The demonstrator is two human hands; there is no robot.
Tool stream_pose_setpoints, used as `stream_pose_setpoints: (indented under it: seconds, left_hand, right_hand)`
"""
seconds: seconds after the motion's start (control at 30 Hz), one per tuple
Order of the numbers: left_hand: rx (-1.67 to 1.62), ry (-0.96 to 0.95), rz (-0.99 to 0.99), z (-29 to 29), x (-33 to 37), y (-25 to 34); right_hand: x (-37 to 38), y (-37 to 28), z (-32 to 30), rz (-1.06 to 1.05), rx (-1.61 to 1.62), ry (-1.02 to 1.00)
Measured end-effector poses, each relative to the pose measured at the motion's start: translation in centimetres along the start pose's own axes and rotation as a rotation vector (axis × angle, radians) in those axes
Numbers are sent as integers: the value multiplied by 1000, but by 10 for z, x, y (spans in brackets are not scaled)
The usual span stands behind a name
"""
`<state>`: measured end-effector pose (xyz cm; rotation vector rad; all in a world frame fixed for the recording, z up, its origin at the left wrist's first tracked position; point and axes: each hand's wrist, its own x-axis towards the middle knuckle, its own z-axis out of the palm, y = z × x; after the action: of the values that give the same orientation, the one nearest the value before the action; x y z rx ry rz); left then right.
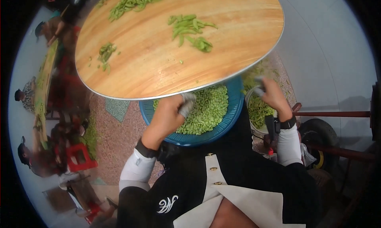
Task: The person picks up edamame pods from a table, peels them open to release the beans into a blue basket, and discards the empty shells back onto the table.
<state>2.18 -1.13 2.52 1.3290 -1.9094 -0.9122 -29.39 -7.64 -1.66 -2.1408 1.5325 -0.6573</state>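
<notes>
My left hand (168, 114) is over the left part of a blue plastic basin (232, 122) that holds many shelled green beans (208, 111). Its fingers are curled in, with grey wraps on them; whatever they pinch is hidden. To the right, my right hand (274, 96) hovers above a pale bucket (260, 129) filled with green pods or husks (260, 112). Motion smears its wrapped fingertips, so their grip is unclear. Beyond both hands, a round wood-grain table (139, 71) carries a small pile of green bean pods (186, 27) near its middle.
A larger pod heap (137, 0) lies on the table's far side, with a small clump (106, 52) at its left. A red stool (81, 156) stands on the left floor. Several people work at a long table (43, 89) farther left. A black tyre (317, 132) sits at right.
</notes>
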Motion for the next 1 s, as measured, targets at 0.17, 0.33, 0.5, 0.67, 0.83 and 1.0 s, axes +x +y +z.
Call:
stream_pose_setpoints:
  seconds: [0.17,0.33,0.5,0.67,0.83,1.0]
  left_hand:
    - [258,288,-36,-37,93,-18]
    - [651,232,-119,-38,153,-44]
    - [215,250,-116,-42,142,-52]
    - [-699,123,-285,-34,86,-10]
    - [-930,129,-287,-19,42,19]
    - [-865,174,-262,-14,33,26]
  right_hand:
    - [-29,46,-21,356,-75,-27]
    - [-28,26,3,263,379,84]
    - [2,-53,5,42,624,-36]
    - [34,-109,16,22,963,-188]
    - [45,-146,16,17,1223,-348]
    - [40,-153,19,48,1201,-335]
